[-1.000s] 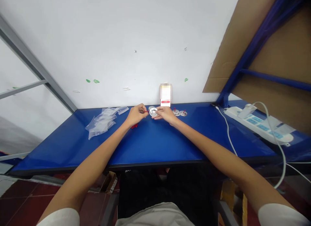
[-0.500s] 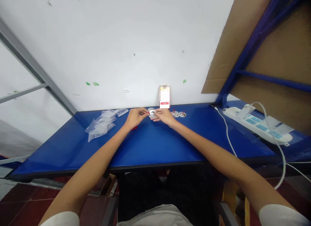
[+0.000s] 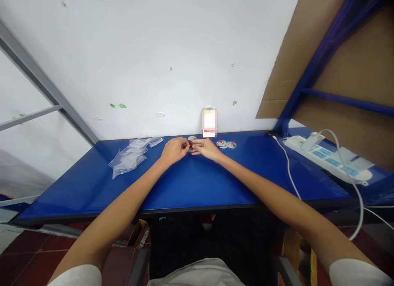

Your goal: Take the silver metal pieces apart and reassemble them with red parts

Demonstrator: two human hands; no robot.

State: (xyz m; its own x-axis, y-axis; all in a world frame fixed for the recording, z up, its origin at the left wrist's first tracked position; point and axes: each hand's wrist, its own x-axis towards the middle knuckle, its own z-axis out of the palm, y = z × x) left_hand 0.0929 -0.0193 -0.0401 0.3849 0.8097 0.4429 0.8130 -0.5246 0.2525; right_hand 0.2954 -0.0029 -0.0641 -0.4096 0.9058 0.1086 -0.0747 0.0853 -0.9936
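Between my hands is a small round metal disc (image 3: pixel 191 145), tilted so that it looks dark now. My right hand (image 3: pixel 208 149) is closed in a pinch on its right edge. At the disc's left side, my left hand (image 3: pixel 175 149) has its fingers closed around a small red piece (image 3: pixel 184 146), mostly hidden by them. Behind the hands lies another pale round disc (image 3: pixel 192 138). To the right rest several similar discs (image 3: pixel 227 145) with red pins standing up from them.
Clear plastic bags (image 3: pixel 131 156) lie on the left of the blue table (image 3: pixel 197 187). A phone (image 3: pixel 209 122) with a lit screen leans on the wall. A white power strip (image 3: pixel 328 159) with cables (image 3: pixel 289 167) occupies the right side.
The disc has turned from showing its shiny domed face to a darker, tilted view. My left hand has shifted slightly; the loose red pieces seen beneath it are out of sight.
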